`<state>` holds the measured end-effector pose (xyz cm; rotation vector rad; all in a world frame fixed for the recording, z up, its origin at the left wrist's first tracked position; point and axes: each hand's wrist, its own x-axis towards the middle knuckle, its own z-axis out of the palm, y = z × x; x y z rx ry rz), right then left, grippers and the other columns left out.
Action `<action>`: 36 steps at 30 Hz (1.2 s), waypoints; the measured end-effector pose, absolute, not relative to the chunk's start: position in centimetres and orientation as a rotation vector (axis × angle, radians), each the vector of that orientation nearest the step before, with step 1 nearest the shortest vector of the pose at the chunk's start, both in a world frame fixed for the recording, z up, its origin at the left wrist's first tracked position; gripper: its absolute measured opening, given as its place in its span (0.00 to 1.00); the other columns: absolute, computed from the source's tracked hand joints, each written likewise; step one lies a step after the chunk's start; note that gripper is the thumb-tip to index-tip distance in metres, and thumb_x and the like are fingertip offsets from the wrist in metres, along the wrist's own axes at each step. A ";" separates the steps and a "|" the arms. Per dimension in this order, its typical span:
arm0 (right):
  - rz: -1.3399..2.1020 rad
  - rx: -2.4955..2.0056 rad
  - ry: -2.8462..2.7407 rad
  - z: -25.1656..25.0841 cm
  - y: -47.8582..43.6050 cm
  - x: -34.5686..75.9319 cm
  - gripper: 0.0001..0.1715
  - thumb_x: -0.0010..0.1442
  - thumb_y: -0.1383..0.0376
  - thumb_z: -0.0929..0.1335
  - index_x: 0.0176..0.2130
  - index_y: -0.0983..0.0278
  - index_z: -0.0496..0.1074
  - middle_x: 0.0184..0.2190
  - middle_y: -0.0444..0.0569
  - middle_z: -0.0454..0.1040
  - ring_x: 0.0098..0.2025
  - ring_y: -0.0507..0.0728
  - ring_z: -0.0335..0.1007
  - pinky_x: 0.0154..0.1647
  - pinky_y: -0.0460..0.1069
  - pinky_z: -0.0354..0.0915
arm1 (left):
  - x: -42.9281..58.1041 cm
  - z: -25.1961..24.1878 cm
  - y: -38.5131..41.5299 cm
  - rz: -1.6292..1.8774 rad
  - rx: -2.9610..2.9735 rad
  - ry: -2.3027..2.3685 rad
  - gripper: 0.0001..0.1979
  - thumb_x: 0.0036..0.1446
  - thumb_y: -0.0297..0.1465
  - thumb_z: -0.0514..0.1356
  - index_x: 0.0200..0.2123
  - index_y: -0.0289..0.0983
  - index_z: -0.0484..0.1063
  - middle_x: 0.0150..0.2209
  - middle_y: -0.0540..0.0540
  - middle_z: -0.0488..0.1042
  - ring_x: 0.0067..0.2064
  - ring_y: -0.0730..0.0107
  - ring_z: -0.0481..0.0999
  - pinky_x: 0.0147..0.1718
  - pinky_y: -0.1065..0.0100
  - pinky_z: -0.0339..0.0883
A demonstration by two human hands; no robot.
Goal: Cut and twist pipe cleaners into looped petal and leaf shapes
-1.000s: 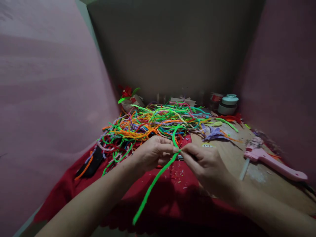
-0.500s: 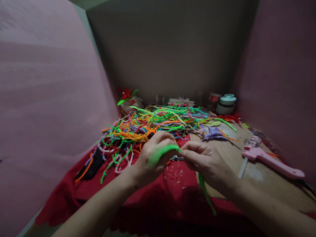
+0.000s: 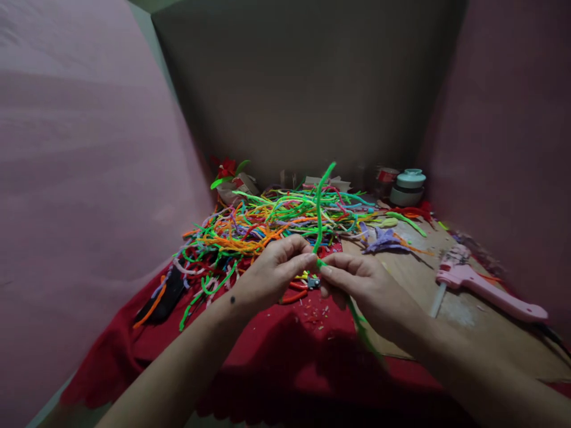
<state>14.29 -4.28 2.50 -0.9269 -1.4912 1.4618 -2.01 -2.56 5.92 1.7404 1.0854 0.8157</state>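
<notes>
A fuzzy green pipe cleaner point(image 3: 319, 214) is pinched between both hands over the front of the table. My left hand point(image 3: 279, 270) is closed on it with thumb and fingertips, and one end rises upright above that grip. Just to the right, almost touching, my right hand point(image 3: 363, 282) pinches the same green strand. Its other part hangs down below my right palm; the stretch inside the fingers is hidden. Behind my hands lie pliers point(image 3: 297, 294) with red handles, partly covered by my left hand.
A tangled heap of coloured pipe cleaners point(image 3: 267, 220) spreads behind my hands on a red cloth point(image 3: 209, 368). To the right, a pink glue gun point(image 3: 486, 285) rests on a cardboard sheet point(image 3: 477, 339) near a purple fuzzy shape point(image 3: 383, 239). A turquoise-lidded jar point(image 3: 410, 185) stands at the back.
The green pipe cleaner's free end has swung from across my left hand to upright. My left hand has turned, its thumb now showing, and more of the pliers is visible.
</notes>
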 end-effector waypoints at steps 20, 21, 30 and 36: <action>1.449 -1.217 -1.774 0.2 -2.5 16.6 0.15 0.53 0.61 0.67 0.18 0.63 0.69 0.11 0.42 0.65 0.12 0.47 0.52 0.14 0.45 0.47 | -3.8 5.5 1.5 0.597 2.181 1.233 0.11 0.51 0.32 0.53 0.19 0.34 0.60 0.19 0.55 0.52 0.22 0.79 0.52 0.20 0.75 0.47; 1.278 -1.224 -1.866 0.0 -2.7 16.8 0.16 0.53 0.62 0.67 0.16 0.63 0.69 0.11 0.42 0.64 0.13 0.48 0.52 0.15 0.45 0.48 | -3.8 5.1 1.6 0.594 2.175 1.244 0.12 0.51 0.32 0.53 0.19 0.35 0.59 0.19 0.55 0.53 0.22 0.79 0.52 0.20 0.75 0.47; -0.174 -0.855 -2.106 2.5 -2.3 15.8 0.12 0.59 0.71 0.63 0.42 0.64 0.72 0.36 0.52 0.74 0.36 0.56 0.64 0.38 0.50 0.60 | -3.7 4.2 1.2 0.513 2.147 1.120 0.12 0.53 0.33 0.52 0.20 0.34 0.59 0.19 0.55 0.53 0.23 0.79 0.52 0.22 0.75 0.49; -0.345 -0.901 -2.250 2.5 -1.0 13.9 0.10 0.58 0.68 0.64 0.29 0.64 0.74 0.23 0.50 0.72 0.33 0.58 0.61 0.36 0.53 0.55 | -4.0 4.4 0.6 0.490 2.036 1.017 0.10 0.53 0.32 0.53 0.24 0.32 0.65 0.21 0.54 0.58 0.24 0.79 0.55 0.23 0.75 0.52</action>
